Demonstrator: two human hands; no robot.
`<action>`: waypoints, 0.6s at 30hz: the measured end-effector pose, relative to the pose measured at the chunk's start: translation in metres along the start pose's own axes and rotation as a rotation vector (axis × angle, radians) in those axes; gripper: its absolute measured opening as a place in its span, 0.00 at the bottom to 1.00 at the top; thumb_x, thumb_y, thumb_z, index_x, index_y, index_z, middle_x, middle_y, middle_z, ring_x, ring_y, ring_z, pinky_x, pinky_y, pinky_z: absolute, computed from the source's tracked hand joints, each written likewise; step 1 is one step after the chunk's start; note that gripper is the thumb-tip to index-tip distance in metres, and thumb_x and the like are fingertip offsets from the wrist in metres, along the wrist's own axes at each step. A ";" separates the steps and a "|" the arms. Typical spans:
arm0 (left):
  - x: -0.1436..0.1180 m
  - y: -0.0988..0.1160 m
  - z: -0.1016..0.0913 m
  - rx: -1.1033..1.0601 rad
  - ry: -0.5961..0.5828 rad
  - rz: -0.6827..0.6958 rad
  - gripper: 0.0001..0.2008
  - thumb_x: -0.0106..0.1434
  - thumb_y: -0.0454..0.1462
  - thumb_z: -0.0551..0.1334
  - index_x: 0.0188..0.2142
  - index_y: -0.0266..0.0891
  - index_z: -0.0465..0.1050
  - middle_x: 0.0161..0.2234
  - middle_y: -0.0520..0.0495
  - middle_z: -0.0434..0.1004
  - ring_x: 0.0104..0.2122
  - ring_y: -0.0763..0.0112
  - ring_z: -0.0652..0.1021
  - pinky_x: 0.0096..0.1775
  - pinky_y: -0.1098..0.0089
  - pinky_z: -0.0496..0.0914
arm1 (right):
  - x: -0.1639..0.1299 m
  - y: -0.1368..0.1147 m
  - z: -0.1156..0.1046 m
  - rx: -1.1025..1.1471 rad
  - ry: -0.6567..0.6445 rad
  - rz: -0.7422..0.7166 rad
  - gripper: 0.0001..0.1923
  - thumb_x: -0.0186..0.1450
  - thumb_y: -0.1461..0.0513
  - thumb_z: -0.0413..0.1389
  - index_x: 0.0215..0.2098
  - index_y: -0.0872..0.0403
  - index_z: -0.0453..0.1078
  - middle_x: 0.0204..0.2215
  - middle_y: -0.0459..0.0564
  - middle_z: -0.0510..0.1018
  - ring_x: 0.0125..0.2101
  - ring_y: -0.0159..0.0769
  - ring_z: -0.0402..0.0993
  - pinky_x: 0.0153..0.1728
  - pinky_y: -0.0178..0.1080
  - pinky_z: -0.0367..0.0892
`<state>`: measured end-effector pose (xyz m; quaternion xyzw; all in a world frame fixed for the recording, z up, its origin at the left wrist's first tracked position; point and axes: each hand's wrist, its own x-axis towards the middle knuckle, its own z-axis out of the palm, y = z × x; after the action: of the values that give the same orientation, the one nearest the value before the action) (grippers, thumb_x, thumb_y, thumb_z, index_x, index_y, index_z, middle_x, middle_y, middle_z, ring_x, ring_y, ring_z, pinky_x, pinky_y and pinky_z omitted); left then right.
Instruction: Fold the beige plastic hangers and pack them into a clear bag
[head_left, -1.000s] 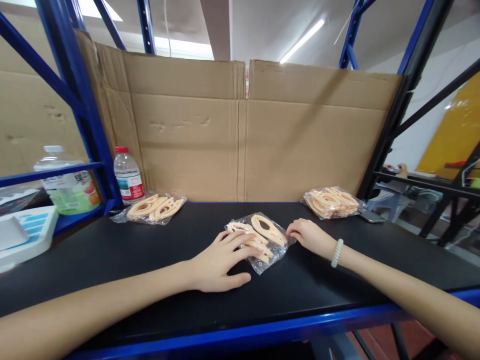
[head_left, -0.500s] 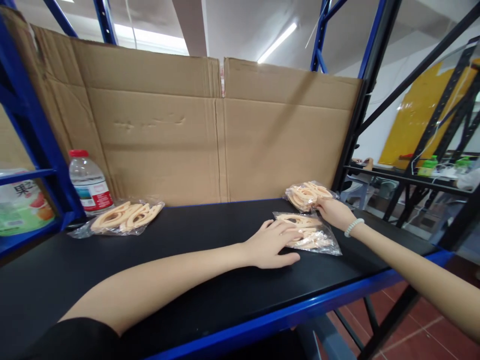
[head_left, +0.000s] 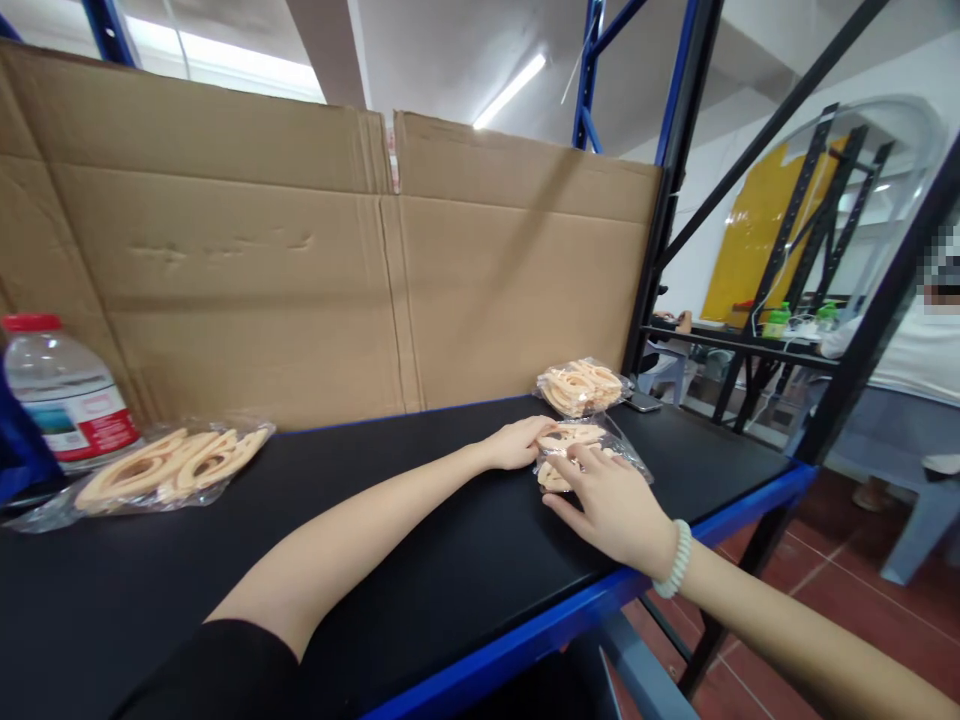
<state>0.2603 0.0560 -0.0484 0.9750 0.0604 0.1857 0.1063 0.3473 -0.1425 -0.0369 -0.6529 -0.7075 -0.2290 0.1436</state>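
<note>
A clear plastic bag of pale, peach-coloured looped pieces lies flat on the black tabletop, partly covered by my hands. At its left edge is my left hand, fingers curled in against the bag. My right hand, with a pale green bead-like bracelet at the wrist, rests over the bag's near side with fingers spread. Just behind, a second bag of similar pieces sits apart from both hands. What the pieces are made of, I cannot tell.
At the left, a third bag of such pieces lies beside a red-capped water bottle. Cardboard walls the back. A phone-like object lies by the black post. A blue rail edges the front; a person is at right.
The view has swung right. My right hand has left the rear bag and come nearer, onto the front bag. My left hand has moved from atop that bag to its left edge.
</note>
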 end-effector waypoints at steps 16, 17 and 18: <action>-0.018 0.060 0.001 -0.176 0.039 0.261 0.28 0.52 0.33 0.61 0.54 0.38 0.61 0.53 0.42 0.64 0.54 0.60 0.65 0.57 0.62 0.60 | -0.044 0.126 -0.009 0.417 0.010 0.359 0.22 0.68 0.48 0.43 0.39 0.54 0.70 0.38 0.52 0.78 0.38 0.44 0.73 0.41 0.41 0.66; -0.018 0.063 0.002 -0.177 0.037 0.287 0.27 0.53 0.33 0.61 0.54 0.38 0.61 0.55 0.41 0.63 0.55 0.60 0.64 0.58 0.63 0.58 | -0.044 0.125 -0.009 0.398 -0.002 0.352 0.22 0.67 0.48 0.43 0.43 0.54 0.69 0.40 0.53 0.77 0.41 0.44 0.73 0.43 0.42 0.66; -0.017 0.065 0.003 -0.173 0.032 0.293 0.26 0.55 0.33 0.61 0.54 0.37 0.62 0.55 0.41 0.63 0.56 0.61 0.64 0.58 0.63 0.58 | -0.043 0.121 -0.008 0.374 -0.014 0.318 0.22 0.67 0.48 0.44 0.46 0.53 0.68 0.43 0.54 0.76 0.43 0.45 0.72 0.46 0.43 0.66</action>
<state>0.2507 -0.0099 -0.0421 0.9575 -0.0968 0.2193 0.1606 0.4710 -0.1786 -0.0348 -0.7199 -0.6267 -0.0641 0.2914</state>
